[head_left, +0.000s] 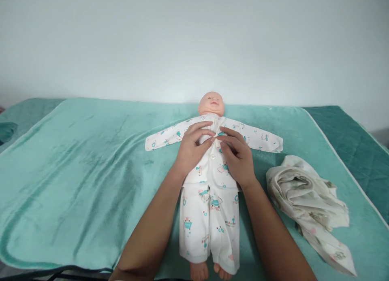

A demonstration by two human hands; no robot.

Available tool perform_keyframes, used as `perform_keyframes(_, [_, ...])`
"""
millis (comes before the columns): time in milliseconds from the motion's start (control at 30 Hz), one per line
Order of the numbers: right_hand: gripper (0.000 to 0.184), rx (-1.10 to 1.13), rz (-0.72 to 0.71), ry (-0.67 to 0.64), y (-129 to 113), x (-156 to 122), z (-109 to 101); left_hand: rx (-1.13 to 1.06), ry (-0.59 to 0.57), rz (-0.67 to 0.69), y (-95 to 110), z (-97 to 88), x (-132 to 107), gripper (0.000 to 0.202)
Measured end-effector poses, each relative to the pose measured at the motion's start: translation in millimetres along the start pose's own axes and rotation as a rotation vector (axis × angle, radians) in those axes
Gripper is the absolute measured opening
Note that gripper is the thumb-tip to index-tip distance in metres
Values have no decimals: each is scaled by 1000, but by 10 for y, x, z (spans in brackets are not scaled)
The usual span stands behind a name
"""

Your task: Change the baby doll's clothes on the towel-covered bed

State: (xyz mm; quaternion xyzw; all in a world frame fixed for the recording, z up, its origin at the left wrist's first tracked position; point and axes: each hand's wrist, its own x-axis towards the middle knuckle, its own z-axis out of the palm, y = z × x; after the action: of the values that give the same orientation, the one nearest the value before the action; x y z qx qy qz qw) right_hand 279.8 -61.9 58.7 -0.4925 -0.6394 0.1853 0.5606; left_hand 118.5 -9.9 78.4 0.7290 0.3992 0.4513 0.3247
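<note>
A baby doll (212,103) lies on its back with its head toward the wall. It wears a white printed jacket (194,176) with buttons down the front and matching trousers (194,228); its bare feet show at the bottom. Both sleeves are spread out sideways. My left hand (194,145) pinches the jacket's front opening at the chest, thumb and fingers together. From the other side my right hand (237,153) grips the same edge, its fingertips meeting the left ones. Whatever button lies between the fingertips is hidden. Below them, one button (212,156) shows on the front.
A teal blanket (91,171) with soft folds covers the surface beneath the doll. To the right lies a crumpled white patterned cloth (306,200). A darker green quilted cover (349,143) shows at the right edge. Behind stands a pale wall (194,42). Dark cables (69,269) run along the bottom left.
</note>
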Motion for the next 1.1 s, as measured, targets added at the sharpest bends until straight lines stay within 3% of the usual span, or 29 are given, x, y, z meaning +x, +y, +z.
perform_keyframes(300, [16,1,-29,-38,-13,23,-57,-87,-133,-57,-12,-157,-30,17])
perform_keyframes(500, [18,14,-94,-131,-5,48,-104,-21,-435,-3,12,-378,-31,12])
perform_keyframes(600, [19,5,-139,-160,-8,52,-99,12,-529,-2,10,-432,-33,8])
perform_keyframes(1100, [13,-45,-192,-231,-37,64,-105,63,-493,106,-62,-393,-35,13])
